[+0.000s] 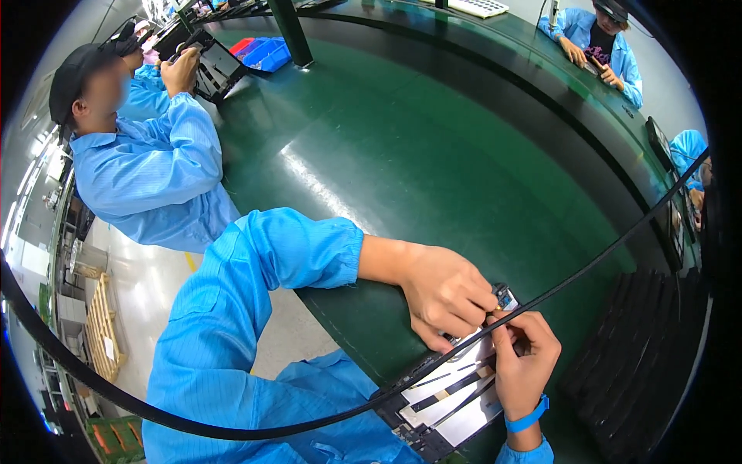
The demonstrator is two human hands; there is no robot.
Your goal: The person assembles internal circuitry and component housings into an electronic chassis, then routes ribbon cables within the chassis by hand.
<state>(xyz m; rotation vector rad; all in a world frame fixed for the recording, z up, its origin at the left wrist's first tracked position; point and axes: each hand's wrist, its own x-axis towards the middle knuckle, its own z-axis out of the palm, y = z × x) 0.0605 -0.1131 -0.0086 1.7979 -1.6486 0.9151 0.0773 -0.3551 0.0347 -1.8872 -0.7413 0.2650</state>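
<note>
An opened flat electronic device (pixel 452 398) lies on the green bench in front of me, with silver-white battery panels, dark strips and a black frame along its near edge. My left hand (pixel 444 294) reaches over its far part, fingers curled and closed near a small circuit board piece (pixel 506 298). From the right, my right hand (pixel 529 354), with a blue wristband (pixel 527 415), bends over the same part. Its thumb and forefinger are pinched together beside the left fingertips. Whatever is between the fingers of either hand is too small or hidden.
A black cable (pixel 309 428) arcs across the view, in front of the device. Stacked black panels (pixel 630 356) stand at the right. A co-worker (pixel 154 170) handles a dark flat panel at the left, near blue bins (pixel 268 55). Another person (pixel 599 46) sits across the green bench (pixel 402 147).
</note>
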